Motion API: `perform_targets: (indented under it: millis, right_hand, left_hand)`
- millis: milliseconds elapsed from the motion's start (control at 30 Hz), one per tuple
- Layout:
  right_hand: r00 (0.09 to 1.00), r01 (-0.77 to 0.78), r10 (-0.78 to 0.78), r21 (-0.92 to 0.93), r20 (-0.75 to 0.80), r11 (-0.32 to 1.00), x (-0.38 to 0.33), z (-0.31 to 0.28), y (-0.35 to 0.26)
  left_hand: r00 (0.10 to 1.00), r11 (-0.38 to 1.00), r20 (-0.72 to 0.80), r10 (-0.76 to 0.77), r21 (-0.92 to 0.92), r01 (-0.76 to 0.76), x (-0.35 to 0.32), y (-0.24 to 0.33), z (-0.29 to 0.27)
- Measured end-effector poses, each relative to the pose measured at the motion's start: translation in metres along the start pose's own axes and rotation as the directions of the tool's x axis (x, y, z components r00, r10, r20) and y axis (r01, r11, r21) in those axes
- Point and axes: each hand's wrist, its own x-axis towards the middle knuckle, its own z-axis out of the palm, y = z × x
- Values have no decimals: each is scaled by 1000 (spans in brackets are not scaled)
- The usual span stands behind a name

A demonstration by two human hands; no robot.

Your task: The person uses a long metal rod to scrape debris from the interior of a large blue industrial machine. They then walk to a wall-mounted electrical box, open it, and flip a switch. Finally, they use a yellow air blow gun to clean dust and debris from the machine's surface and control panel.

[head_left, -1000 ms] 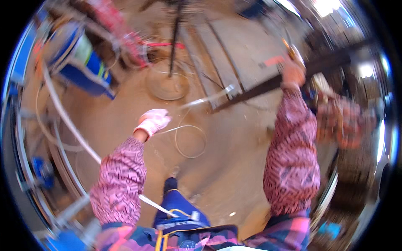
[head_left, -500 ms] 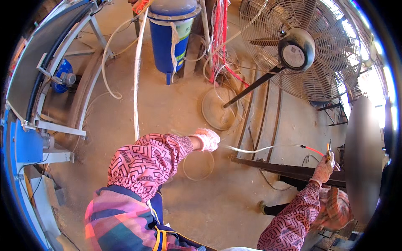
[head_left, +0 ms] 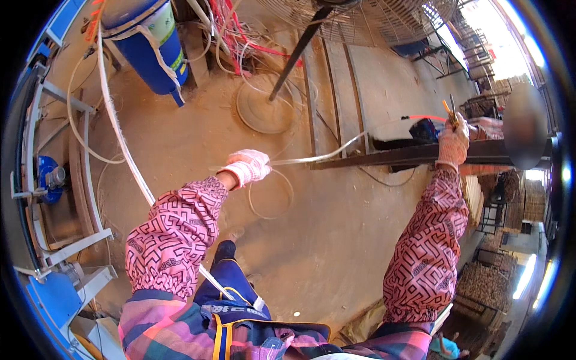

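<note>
My left hand (head_left: 249,167), in a pale pink work glove, is closed around a whitish flexible hose (head_left: 324,157). A loop of the hose (head_left: 252,207) hangs below that hand. To the right, the hose meets a thin orange tube (head_left: 427,118) at a dark joint. My right hand (head_left: 454,144), also gloved, is reached out far to the right and closed on a brass-coloured tool (head_left: 452,114) at the tube's end. Its fingers partly hide the tool. Patterned pink sleeve covers are on both my forearms.
A dark metal beam (head_left: 414,157) runs beneath my right hand, with another person's sleeve (head_left: 491,127) beside it. Ahead stand a large fan's round base (head_left: 264,108) and a blue canister (head_left: 150,54). A metal frame (head_left: 90,174) stands left; stacked boards (head_left: 480,288) lie right.
The view has swung right, so the fan and canister sit further up and left. My right arm now stretches further forward, with the tool over the beam. My left hand still grips the hose.
</note>
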Motion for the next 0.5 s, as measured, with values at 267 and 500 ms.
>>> perform_targets:
  millis: [267, 500]
  right_hand:
    - [997, -27, 30, -48, 66, 998, 3, -8, -25]
    - [996, -74, 70, -67, -57, 995, 11, -19, -39]
  left_hand:
    - [1000, 1000, -20, 5, -21, -5, 5, -1, 3]
    - [997, 996, -71, -5, -88, -1, 14, -10, 14]
